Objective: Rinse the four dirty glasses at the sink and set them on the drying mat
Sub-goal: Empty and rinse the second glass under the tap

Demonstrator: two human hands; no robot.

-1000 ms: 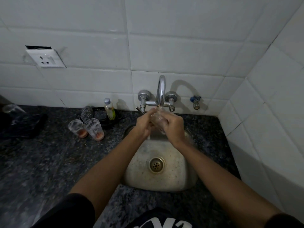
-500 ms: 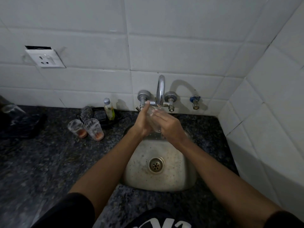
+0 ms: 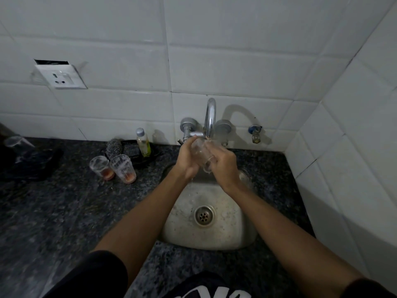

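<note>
Your left hand [image 3: 186,160] and right hand [image 3: 223,166] both grip one clear glass [image 3: 200,152] under the tap [image 3: 210,117] above the sink [image 3: 236,235], while two dirty glasses [image 3: 112,168] stand near the worktop's back edge.

- Wall tiles [image 3: 225,67]: plain white, thin dark grout lines.
- Countertop [image 3: 64,211]: dark grey-black stone, speckled all over.
- Sink [image 3: 236,231]: dull silver steel, spotted with pale flecks.
- Tap [image 3: 210,117]: shiny chrome.
- Two dirty glasses [image 3: 112,166]: clear, milky streaks inside, orange-red residue at the bottom.
- Small bottle [image 3: 143,143]: yellowish liquid, pale grey cap.
- Socket plate [image 3: 61,76]: white.
- Sleeves [image 3: 96,276]: black.
- Held glass [image 3: 200,152]: clear, colourless.
</note>
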